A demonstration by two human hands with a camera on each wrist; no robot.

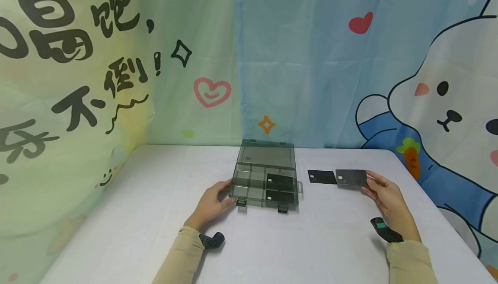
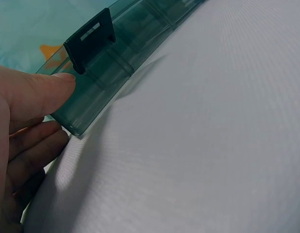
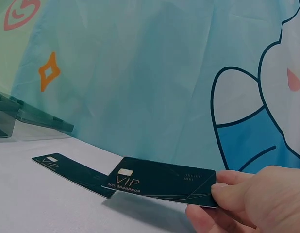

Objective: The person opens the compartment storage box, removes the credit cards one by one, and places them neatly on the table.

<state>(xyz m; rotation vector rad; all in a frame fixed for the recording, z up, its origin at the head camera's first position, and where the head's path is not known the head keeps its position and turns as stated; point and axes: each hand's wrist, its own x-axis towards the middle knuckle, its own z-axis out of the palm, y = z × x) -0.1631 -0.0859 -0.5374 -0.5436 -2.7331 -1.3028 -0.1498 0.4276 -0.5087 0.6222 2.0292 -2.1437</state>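
Observation:
My right hand (image 1: 386, 192) pinches a black VIP card (image 3: 162, 182) by its right end, thumb on top and fingers beneath. The card is raised a little off the table, its shadow falling below it. Another black VIP card (image 1: 321, 177) lies flat just to its left, partly overlapped in the right wrist view. My left hand (image 1: 213, 202) grips the front left corner of a green see-through compartment box (image 1: 249, 183), thumb near a dark latch (image 2: 91, 41). The box's lid (image 1: 266, 154) stands raised at the back. Two black cards (image 1: 280, 196) sit in its right-hand compartments.
A white cloth covers the table (image 1: 303, 245). Behind its far edge hangs a printed curtain (image 1: 280, 94) with hearts and a cartoon bear. A small clear tab (image 1: 300, 187) sticks out from the box's right side.

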